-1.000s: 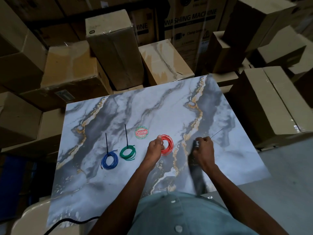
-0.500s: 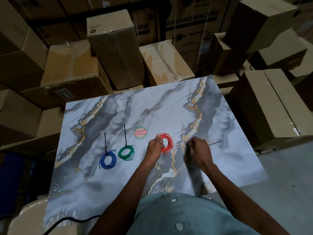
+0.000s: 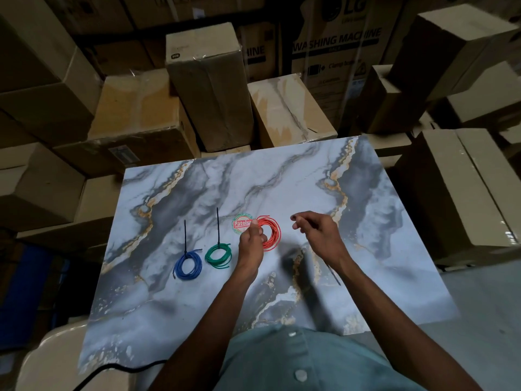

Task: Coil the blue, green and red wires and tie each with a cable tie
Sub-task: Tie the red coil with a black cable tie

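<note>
**Red coil in hand, two coils tied**

On the marble-patterned tabletop (image 3: 366, 193), my left hand (image 3: 251, 244) pinches the near-left edge of the red wire coil (image 3: 272, 232), just beside a round sticker (image 3: 241, 222). My right hand (image 3: 318, 235) hovers beside the coil, fingers loosely curled round a black cable tie (image 3: 334, 275) (its tail trails back under my wrist). Left of these lie the green coil (image 3: 218, 255) and blue coil (image 3: 188, 266), each with a tie standing up.

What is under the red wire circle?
The red wire coil lies on the marble-patterned board, whose grey and white shows through its middle. The left hand pinches its left edge, hiding what lies beneath there.
</note>
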